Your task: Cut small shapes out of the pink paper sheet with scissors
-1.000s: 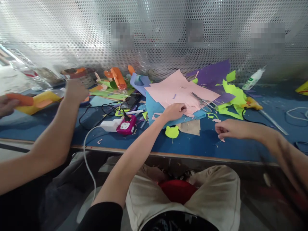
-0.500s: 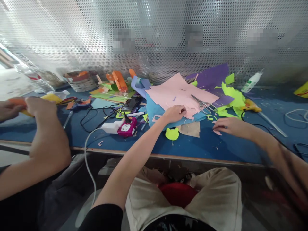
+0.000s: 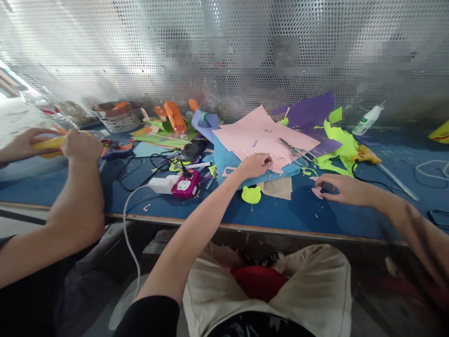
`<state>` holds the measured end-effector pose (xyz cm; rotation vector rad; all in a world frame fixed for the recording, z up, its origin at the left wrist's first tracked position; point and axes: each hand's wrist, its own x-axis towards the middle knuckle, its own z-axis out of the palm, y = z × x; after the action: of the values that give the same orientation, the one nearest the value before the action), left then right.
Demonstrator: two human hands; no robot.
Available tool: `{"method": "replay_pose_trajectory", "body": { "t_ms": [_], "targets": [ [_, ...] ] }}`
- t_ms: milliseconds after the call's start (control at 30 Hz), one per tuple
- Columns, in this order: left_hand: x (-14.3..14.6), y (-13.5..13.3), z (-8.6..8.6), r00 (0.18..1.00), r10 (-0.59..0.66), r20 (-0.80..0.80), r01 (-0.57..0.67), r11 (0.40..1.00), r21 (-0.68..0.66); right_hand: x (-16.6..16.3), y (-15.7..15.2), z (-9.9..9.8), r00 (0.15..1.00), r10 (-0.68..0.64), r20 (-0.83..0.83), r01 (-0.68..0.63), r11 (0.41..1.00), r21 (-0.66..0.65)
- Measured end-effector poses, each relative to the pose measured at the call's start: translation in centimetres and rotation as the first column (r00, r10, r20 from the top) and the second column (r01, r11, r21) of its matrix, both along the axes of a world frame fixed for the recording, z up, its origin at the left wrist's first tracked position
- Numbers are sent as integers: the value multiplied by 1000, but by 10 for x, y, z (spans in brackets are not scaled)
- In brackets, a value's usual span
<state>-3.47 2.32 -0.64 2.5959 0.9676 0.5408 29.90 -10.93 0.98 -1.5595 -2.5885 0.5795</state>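
Observation:
My left hand (image 3: 257,165) rests at the front of the pink paper sheet (image 3: 263,128), its fingers curled; whether anything is inside them is hidden. Between the thumb and fingers of my right hand (image 3: 333,187) is a small pink paper piece (image 3: 317,192), just above the blue table. Scissors (image 3: 296,150) lie on the pink sheet between my hands. Below my left hand sits a yellow-green bear-head paper cutout (image 3: 251,194), beside a tan paper piece (image 3: 280,188). Light blue paper (image 3: 224,161) lies under the pink sheet.
To the left, a co-worker's hands (image 3: 82,145) hold something yellow. A magenta power adapter (image 3: 185,185) with a white cable stands near the table edge. At right are a glue bottle (image 3: 367,119), a yellow glue gun (image 3: 366,154) and green scraps (image 3: 338,142). A perforated metal panel (image 3: 231,61) rises behind.
My right hand has lifted slightly and turned, with the pink paper piece showing more between its fingers. My left hand has hardly moved. The co-worker's hands moved right.

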Motion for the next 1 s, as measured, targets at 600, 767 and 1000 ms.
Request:
{"method": "replay_pose_trajectory", "body": {
  "t_ms": [600,767,1000],
  "targets": [
    [0,4,-4,1000,8,13,-8,1000,-15,-7,10,7,999,46,22,-44,994,-97],
    [-1,3,-3,1000,0,8,0,1000,-2,-6,8,2,993,101,-57,-105,992,-67],
    [-1,3,-4,1000,9,7,-9,1000,-6,-8,7,-1,999,15,-46,-21,991,-133]
  ]
}}
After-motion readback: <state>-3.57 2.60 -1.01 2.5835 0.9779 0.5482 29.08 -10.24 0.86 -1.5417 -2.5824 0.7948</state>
